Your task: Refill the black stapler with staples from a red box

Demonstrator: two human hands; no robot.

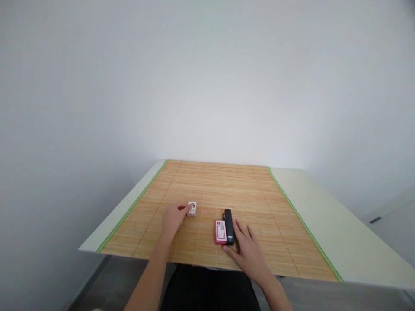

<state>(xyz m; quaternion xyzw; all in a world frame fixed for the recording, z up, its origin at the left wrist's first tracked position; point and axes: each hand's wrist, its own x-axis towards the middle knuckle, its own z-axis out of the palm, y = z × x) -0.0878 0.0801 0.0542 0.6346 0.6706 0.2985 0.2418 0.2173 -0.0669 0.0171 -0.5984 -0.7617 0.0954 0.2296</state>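
Note:
A small white box [192,211] with dark print stands on the bamboo mat, left of the middle. My left hand [174,218] reaches it from the left, thumb and fingertips closed at its near-left side and top. A black stapler [229,227] lies lengthwise, pointing away from me. Directly left of the stapler, close against it, is a pink-and-white box [221,232]. My right hand [248,252] rests on the mat with fingers spread; its forefinger lies along the stapler's right side and its thumb is by the near end of the stapler and the box.
The bamboo mat [214,185] with green edging covers much of a white table [311,198]. A white wall [207,86] rises behind the table's far edge. The table's near edge runs just in front of my dark-clothed legs [209,289].

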